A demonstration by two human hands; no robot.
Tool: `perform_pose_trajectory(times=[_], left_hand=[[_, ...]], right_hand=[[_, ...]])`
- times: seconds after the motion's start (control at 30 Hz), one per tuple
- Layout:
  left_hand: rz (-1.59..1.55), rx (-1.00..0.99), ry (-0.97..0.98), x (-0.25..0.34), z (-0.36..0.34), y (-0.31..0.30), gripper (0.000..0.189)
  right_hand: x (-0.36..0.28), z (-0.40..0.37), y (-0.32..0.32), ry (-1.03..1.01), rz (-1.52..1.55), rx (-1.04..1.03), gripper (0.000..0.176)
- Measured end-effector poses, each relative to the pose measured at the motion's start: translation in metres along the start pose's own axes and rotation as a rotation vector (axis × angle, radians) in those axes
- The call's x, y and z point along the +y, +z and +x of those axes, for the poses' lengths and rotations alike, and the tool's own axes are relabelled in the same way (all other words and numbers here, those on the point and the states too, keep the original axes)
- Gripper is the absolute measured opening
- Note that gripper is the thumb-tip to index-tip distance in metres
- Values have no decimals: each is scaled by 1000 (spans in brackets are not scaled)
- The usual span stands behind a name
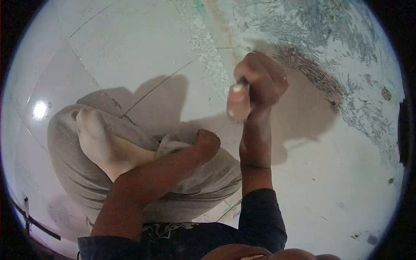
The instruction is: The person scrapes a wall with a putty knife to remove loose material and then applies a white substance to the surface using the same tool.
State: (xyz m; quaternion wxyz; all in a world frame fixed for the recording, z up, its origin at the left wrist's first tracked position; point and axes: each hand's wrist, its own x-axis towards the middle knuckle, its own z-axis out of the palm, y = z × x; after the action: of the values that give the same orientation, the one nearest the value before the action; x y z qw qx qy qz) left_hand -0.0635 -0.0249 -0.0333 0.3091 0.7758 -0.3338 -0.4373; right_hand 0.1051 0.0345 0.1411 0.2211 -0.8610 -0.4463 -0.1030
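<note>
My right hand is closed in a fist above the floor, its thumb pointing up toward the camera. A narrow dark edge shows between the thumb and the curled fingers; the fist hides the rest, and I cannot tell what it is. Bent down at the wrist, my left hand is beside my folded leg, over the grey-brown trousers, with its fingers hidden from view. A faint thin line runs from it toward the right hand.
Pale tiled floor with dark joints lies around my crossed legs. White crumbs form a strip ahead. Dark, streaky residue covers the floor at upper right. My bare foot rests on the left leg.
</note>
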Motion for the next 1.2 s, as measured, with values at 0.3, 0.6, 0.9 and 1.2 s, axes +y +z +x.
perform_pose_trajectory(times=[0.3,0.6,0.9,1.2], left_hand=[[48,51,-8,-3,0,-10,24],[33,-19,39,-1,-13,-13,24],[13,-15,18,-3,-18,-26,28],[-15,-11,-26,-12,1,-11,26]], right_hand=[[-13,-26,-13,104,147,213,33],[3,-30,16,416,428,872,21],[48,-53,6,240,204,208,55],[24,-55,42,197,320,74,33]])
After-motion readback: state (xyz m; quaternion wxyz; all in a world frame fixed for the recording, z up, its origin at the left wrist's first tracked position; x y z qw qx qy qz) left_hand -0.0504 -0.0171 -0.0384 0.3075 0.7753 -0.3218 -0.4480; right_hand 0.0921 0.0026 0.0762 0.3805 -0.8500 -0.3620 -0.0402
